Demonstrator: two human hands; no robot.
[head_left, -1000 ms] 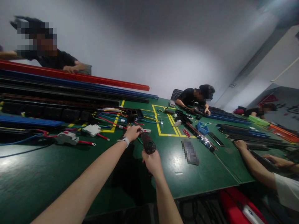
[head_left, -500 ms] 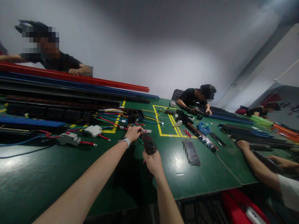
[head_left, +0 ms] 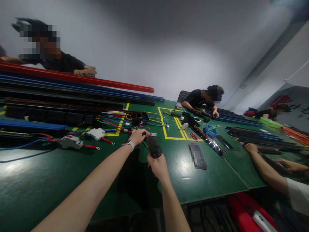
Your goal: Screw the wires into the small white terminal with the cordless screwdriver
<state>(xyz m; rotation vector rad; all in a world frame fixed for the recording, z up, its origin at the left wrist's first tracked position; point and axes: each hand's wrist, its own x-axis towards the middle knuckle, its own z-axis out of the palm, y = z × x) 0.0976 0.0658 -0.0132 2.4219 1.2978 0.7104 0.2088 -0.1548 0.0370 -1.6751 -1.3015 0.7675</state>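
Note:
My right hand (head_left: 158, 166) is wrapped round the grip of a dark power screwdriver (head_left: 154, 147), which points away from me. At its far end is a white circuit breaker (head_left: 152, 134) with a red mark, largely hidden by the tool and my fingers. My left hand (head_left: 138, 137), with a pale watch on its wrist, closes its fingertips on the breaker's left side. Red and green wires run close to these fingers. To the left on the table lie two more white breakers, one nearer (head_left: 71, 141) and one farther (head_left: 96, 133), with red lead ends.
Long red, blue and black profiles (head_left: 79, 91) lie along the back left of the green table (head_left: 169, 183). Right of my hands are a pixelated flat item (head_left: 198, 156), red-handled pliers (head_left: 193, 136) and a blue bin (head_left: 210, 130). A co-worker's arm (head_left: 263, 161) reaches in from the right.
The view has shifted very slightly. Both hands, the power screwdriver and the breaker keep the same places relative to each other.

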